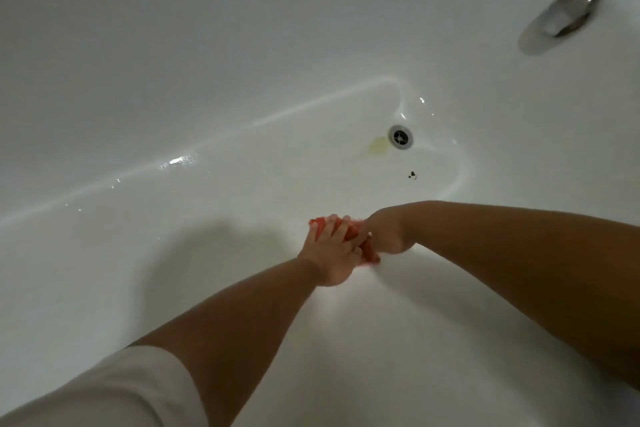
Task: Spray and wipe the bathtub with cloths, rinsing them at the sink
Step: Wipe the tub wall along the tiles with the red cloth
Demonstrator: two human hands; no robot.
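Sleeve (104, 392) nearest; hands (329, 255) press cloth (369, 253) on wet bathtub (207, 45).

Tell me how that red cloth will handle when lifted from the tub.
Likely floppy: the red cloth lies bunched under the left hand and in the grip of the right hand. Probably damp and heavy for its size, given wet glints on the bathtub. It may slide easily on that glossy surface.

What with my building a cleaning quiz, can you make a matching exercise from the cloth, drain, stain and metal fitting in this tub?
Things:
1 cloth
2 drain
3 stain
4 fitting

Descriptions:
a yellowish
b blurred, top right
c red
d round grate near the middle

Pairs: 1c, 2d, 3a, 4b
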